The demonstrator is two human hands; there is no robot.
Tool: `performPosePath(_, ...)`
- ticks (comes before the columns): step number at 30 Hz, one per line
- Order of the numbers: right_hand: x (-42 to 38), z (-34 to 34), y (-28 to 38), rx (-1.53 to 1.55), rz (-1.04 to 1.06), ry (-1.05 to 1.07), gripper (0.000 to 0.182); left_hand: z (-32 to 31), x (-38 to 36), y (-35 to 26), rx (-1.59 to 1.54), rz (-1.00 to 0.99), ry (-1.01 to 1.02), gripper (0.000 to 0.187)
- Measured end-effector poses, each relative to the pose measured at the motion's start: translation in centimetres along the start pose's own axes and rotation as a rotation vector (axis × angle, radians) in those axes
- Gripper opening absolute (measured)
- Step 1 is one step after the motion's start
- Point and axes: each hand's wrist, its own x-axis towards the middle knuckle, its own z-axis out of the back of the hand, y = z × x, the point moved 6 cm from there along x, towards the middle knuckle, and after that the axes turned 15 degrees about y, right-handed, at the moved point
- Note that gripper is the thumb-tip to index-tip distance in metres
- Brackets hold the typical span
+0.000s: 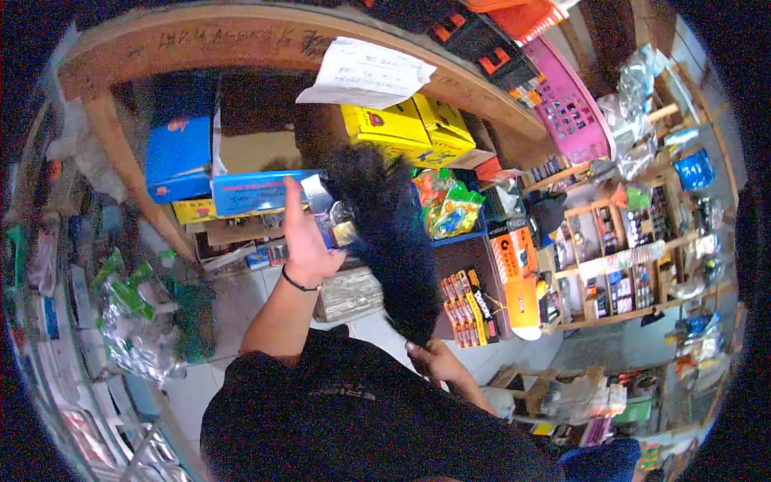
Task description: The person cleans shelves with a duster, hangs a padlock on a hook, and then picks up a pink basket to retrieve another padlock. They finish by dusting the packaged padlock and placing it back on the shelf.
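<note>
My left hand (309,245), with a dark band at the wrist, is raised in front of the shelf with its fingers stretched out. It is nearest to a blue open box (253,193) and some small packets beside it. My right hand (434,359) is closed around the lower end of a dark, fluffy duster (389,249). The duster reaches up to the yellow boxes (385,128) and is blurred. Right of it lie colourful packets (450,209) in a blue tray.
A wooden shelf beam (201,48) with a paper note (365,76) crosses the top. A pink basket (566,104) hangs at upper right. Orange boxes (518,281) and stocked shelves (618,265) stand to the right. Plastic-wrapped goods (132,329) are at left.
</note>
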Motion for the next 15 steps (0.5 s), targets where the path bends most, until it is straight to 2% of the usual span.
performPosePath(2, 0.3, -0.3, 0.4, -0.280, 0.348, -0.031, 0.038, -0.4, 0.1, 0.6, 0.077, 0.119, 0.350, 0.066)
performPosePath(3, -0.6, -0.6, 1.7, -0.347, 0.312, 0.053, 0.039, 1.9, 0.6, 0.8, 0.048, 0.141, 0.461, 0.072)
performPosePath(4, -1.1, -0.1, 2.6, -0.354, 0.310, 0.059, 0.039, 1.6, 0.4, 0.1, 0.168, 0.162, 0.465, 0.071)
performPosePath(6, -1.2, 1.3, 1.2, -0.153, -0.037, 0.022, 0.041, 0.1, -0.2, 0.3, 0.096, 0.111, 0.431, 0.070)
performPosePath(7, -1.2, 1.5, 0.5, -0.038, -0.153, 0.012, 0.042, -0.1, -0.7, 0.1, -0.056, 0.023, 0.046, 0.075)
performPosePath(8, -1.2, 1.1, 0.3, -0.032, -0.156, 0.014, 0.042, 0.7, -0.4, -0.1, 0.036, -0.048, 0.014, 0.082)
performPosePath(10, -1.1, -0.5, 1.5, -0.407, 0.073, 0.079, 0.042, -0.1, -0.4, 0.9, 0.081, 0.142, 0.426, 0.085)
performPosePath(11, -1.4, -0.7, 1.6, -0.585, 0.396, 0.043, 0.046, 0.5, 0.1, 0.6, 0.074, 0.201, 0.549, 0.084)
performPosePath(12, -1.2, -0.7, 1.6, -0.582, 0.395, 0.039, 0.046, 0.4, -0.5, 0.4, 0.126, 0.166, 0.486, 0.084)
performPosePath(14, -0.5, 0.2, -0.8, -0.167, 0.037, 0.013, 0.046, 0.3, -0.6, 0.9, 0.065, 0.165, 0.440, 0.085)
performPosePath(15, 0.0, 0.1, -1.7, -0.046, 0.008, -0.032, 0.044, 0.1, -0.9, 0.5, -0.104, -0.020, -0.001, 0.085)
